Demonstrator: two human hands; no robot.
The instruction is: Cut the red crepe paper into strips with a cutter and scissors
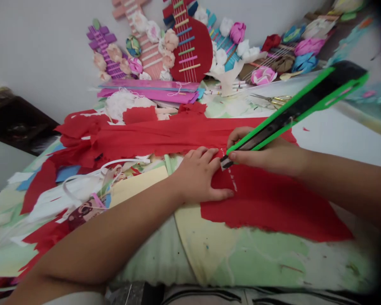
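My right hand [263, 152] is closed around a green and black utility knife [292, 114], held at a slant with its short blade end down at a red crepe paper sheet [273, 203]. Close to the blade, a broken white line runs down the red sheet. My left hand [200, 176] lies flat with fingers spread, pressing on the red sheet just left of the blade. Part of the sheet beneath both hands is hidden. Behind them stretches a long folded strip of red paper [158, 133].
Paper-flower-decorated guitar shapes, among them a red guitar [195, 55], lean on the wall. Scissors [273, 101], purple sheets [146, 94] and tangled white string [127, 103] lie toward the back. Red scraps and white strips cover the left; the table's front edge [241, 286] is near my lap.
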